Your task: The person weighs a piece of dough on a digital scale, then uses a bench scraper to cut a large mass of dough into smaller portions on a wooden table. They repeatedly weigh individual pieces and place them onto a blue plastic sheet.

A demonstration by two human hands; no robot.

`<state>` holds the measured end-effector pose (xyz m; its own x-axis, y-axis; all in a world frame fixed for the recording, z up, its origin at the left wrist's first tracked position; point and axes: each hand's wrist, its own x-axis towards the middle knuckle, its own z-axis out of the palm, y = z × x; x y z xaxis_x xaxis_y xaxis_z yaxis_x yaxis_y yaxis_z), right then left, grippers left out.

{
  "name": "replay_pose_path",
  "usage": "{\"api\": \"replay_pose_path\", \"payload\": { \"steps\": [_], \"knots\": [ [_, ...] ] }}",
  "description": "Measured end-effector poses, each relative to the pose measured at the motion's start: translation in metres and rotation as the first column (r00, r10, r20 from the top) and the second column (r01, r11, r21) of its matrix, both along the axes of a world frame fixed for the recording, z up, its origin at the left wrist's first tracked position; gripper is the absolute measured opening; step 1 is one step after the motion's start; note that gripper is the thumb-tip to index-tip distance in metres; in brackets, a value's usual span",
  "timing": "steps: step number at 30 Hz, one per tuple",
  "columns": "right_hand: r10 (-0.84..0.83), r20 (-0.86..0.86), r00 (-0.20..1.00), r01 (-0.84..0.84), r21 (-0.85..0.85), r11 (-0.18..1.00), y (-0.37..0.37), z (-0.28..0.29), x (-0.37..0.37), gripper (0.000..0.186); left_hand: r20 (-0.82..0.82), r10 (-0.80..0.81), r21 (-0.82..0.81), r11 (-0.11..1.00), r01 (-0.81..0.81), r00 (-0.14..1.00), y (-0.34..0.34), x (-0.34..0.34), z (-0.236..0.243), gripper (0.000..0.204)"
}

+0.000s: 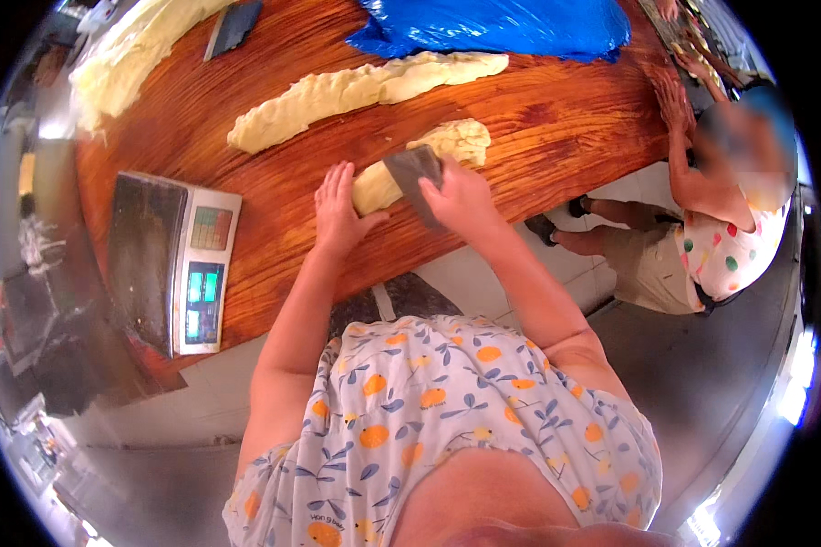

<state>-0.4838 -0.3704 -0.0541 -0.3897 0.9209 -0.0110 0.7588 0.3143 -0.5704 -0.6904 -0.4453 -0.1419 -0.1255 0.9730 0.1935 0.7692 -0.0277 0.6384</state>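
Observation:
A short log of pale yellow dough (375,188) lies slantwise on the wooden table in front of me. My right hand (461,198) grips a dark, flat-bladed dough scraper (412,173), which stands across the log and hides part of it. Beyond the blade, the dough's far right end (463,139) shows a lumpy surface. At the log's left end rests my left hand (339,208), fingers stretched out and thumb spread along the dough's near side. Farther back lies a longer strip of dough (356,94).
A digital scale (146,264) with a lit display stands at the left. Behind it is a large dough mass (137,56), with another scraper (233,29) close by. Blue plastic sheeting (502,23) covers something at the back. A co-worker (730,228) is at the table's right end.

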Motion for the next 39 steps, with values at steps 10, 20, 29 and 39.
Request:
{"api": "replay_pose_path", "payload": {
  "steps": [10, 20, 29, 39],
  "knots": [
    [0.229, 0.251, 0.94, -0.228, -0.034, 0.973, 0.006, -0.001, -0.06, 0.026, 0.179, 0.011, 0.135, 0.99, -0.036, 0.984, -0.022, 0.012, -0.016, 0.07],
    [0.304, 0.281, 0.91, -0.308, -0.032, 0.951, 0.013, -0.03, -0.118, 0.017, 0.183, 0.125, 0.085, 0.986, -0.142, 0.975, -0.019, 0.009, -0.016, 0.063],
    [0.371, 0.356, 0.858, -0.346, -0.133, 0.929, -0.01, -0.019, -0.094, 0.02, 0.347, 0.662, 0.161, 0.656, -0.737, 0.665, -0.062, -0.147, 0.087, 0.057],
    [0.362, 0.396, 0.844, -0.352, -0.1, 0.93, -0.012, -0.026, -0.097, 0.031, 0.01, 0.389, 0.316, 0.872, -0.372, 0.921, -0.02, -0.125, 0.042, 0.06]
  ]
}}
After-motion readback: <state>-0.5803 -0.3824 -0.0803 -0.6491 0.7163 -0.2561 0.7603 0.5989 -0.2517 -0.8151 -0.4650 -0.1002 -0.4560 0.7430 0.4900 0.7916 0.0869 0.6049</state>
